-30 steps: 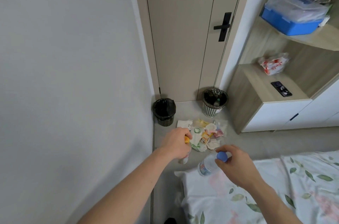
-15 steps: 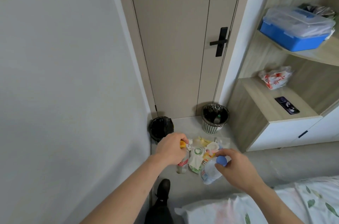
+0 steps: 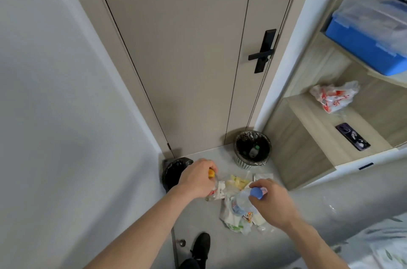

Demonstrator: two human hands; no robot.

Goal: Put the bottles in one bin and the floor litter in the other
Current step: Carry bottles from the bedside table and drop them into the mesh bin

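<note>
Both hands have come forward over the floor since the earlier frame, nearer the bins. Left hand (image 3: 196, 180): fingers grasping an orange-capped bottle (image 3: 211, 185), just right of the black bin (image 3: 174, 171). Right hand (image 3: 273, 200): fingers grasping a blue-capped bottle (image 3: 242, 199) above the litter (image 3: 236, 220). White mesh bin (image 3: 253, 152), beyond the right fingers, holds one bottle (image 3: 253, 151).
</note>
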